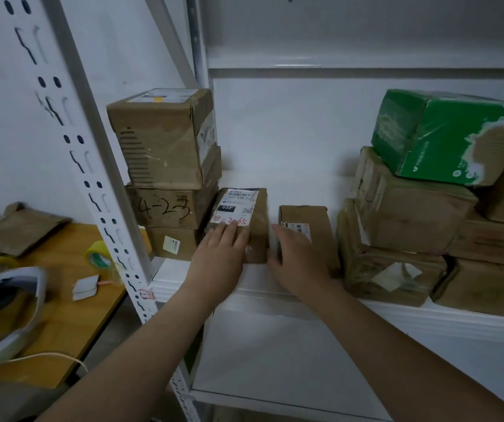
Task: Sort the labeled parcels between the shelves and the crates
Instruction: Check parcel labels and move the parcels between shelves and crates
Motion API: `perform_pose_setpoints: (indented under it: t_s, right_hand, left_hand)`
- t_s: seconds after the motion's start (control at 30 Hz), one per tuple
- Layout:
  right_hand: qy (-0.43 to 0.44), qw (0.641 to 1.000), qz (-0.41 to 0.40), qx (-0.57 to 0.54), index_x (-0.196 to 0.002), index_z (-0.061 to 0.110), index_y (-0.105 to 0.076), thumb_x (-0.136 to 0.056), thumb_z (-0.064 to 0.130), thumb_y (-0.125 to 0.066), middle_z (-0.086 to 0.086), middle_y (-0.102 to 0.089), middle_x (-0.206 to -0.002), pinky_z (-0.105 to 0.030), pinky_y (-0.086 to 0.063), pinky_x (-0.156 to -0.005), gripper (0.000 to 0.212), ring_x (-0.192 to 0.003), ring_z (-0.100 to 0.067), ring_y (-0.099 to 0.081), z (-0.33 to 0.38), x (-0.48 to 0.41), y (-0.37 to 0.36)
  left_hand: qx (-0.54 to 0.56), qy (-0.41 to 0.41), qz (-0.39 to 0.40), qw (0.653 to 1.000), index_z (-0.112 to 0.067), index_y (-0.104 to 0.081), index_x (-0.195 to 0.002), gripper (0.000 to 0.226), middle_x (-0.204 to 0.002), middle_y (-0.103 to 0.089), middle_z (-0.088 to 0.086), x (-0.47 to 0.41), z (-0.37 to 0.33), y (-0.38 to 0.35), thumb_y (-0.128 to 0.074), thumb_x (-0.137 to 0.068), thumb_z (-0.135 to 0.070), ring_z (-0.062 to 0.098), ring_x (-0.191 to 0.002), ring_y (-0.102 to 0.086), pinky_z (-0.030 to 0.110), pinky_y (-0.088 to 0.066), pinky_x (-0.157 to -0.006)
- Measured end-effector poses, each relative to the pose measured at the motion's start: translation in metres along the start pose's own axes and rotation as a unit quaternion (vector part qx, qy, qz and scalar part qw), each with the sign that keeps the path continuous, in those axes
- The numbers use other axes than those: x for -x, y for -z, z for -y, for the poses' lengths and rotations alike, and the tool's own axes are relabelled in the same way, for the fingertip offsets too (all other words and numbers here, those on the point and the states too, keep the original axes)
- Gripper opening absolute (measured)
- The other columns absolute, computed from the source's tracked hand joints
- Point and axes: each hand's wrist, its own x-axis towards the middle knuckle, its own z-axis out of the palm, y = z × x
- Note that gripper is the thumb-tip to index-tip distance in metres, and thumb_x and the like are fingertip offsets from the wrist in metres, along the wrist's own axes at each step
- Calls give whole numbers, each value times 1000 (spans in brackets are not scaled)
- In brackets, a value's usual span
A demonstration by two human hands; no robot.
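Subject item: a small labelled parcel [255,214], an oblong brown cardboard carton wrapped in clear tape. A white printed label on its top bears barcodes, a black "032" block and red handwritten figures starting "4-2". It lies flat on the white metal shelf [305,184], just left of centre, touching the foot of a stack of boxes [165,147] at its 9 o'clock. The left hand [220,257] lies on its near end, fingers straight and together, flat on the label's lower edge, not curled round anything. At the parcel's 3 o'clock, a narrow gap apart, lies a second parcel [311,217] of similar shape, plain brown with a small white label. The right hand [301,260] covers its near left corner, fingers extended and thumb beside the left edge; this hand is blurred. The left stack holds three scuffed, taped cartons, the middle one marked "4-23" in black. At 3 o'clock on the shelf stands a pile of worn cartons [412,214], glossy with tape and topped by a tilted green box [433,135] with torn facing. At 8 o'clock, beyond the perforated white post [98,184], a wooden table [71,300] carries a tape roll [96,254].
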Motion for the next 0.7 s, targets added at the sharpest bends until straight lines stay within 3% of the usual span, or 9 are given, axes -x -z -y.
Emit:
perform_pose_setpoints:
  t_s: [0.1,0.2,0.33,0.4,0.43,0.5,0.57,0.63,0.7]
  right_hand:
    - [-37,985,68,152,-140,7,-36,-92,50,-48,-16,-35,-148,-40,-23,-113,66,-136,-30,-31,-17,17,1]
    - [-39,968,137,208,-150,6,-15,-86,72,-35,-14,-14,-158,-40,-7,-119,94,-146,-27,-12,-26,37,0]
    - [11,976,100,193,-149,11,-26,-84,66,-50,-7,-27,-155,-36,-21,-114,88,-141,-23,-25,-16,55,6]
    - [48,973,89,207,-144,8,-37,-84,48,-64,-9,-40,-147,-38,-32,-108,76,-133,-26,-38,-9,65,11]
    - [69,971,72,216,-137,5,-46,-81,34,-72,-13,-50,-138,-40,-42,-101,68,-123,-30,-49,-7,71,14]
    - [109,969,-1,221,-115,0,-65,-64,16,-86,-15,-68,-111,-41,-57,-76,57,-94,-31,-65,-4,83,20]
    - [133,960,-61,237,-105,0,-71,-57,16,-90,-13,-72,-99,-37,-58,-64,55,-81,-29,-68,-2,92,22]
    - [131,961,-101,220,-106,-2,-70,-61,18,-89,-14,-72,-99,-37,-58,-64,52,-79,-29,-68,1,98,24]
    - [121,965,-129,194,-108,-2,-69,-65,16,-87,-15,-72,-101,-39,-58,-67,50,-81,-29,-68,6,103,23]
  left_hand:
    - [16,-5,-2,1000,-18,-14,-151,61,-157,-20,9,0,2,0,-43,-97,-24,26,-145,-16,37,-11,-117]
    - [45,-10,-17,999,-18,-18,-150,62,-157,-19,9,8,1,-2,-46,-96,-28,26,-145,-14,37,-11,-117]
    - [84,-12,-21,996,-19,-26,-148,56,-156,-22,8,20,-3,-2,-47,-97,-29,26,-144,-18,37,-13,-116]
    - [141,-6,-47,989,-15,-43,-139,45,-145,-42,9,27,-6,1,-51,-95,-22,28,-132,-39,37,-33,-109]
    - [189,10,-59,980,-13,-52,-129,34,-131,-53,9,32,-7,3,-51,-95,-20,25,-117,-50,34,-43,-97]
    - [306,62,-36,949,-14,-60,-108,19,-103,-62,5,42,-12,5,-48,-97,-25,19,-92,-56,28,-43,-76]
    - [403,110,46,908,-16,-60,-100,23,-91,-64,2,48,-20,8,-45,-98,-33,18,-84,-59,29,-46,-72]
    - [512,156,114,837,-14,-61,-104,33,-91,-66,3,51,-31,15,-44,-97,-41,18,-84,-63,33,-54,-77]
    - [625,183,169,740,-14,-61,-109,40,-95,-68,4,51,-41,23,-45,-94,-48,18,-85,-67,28,-57,-73]
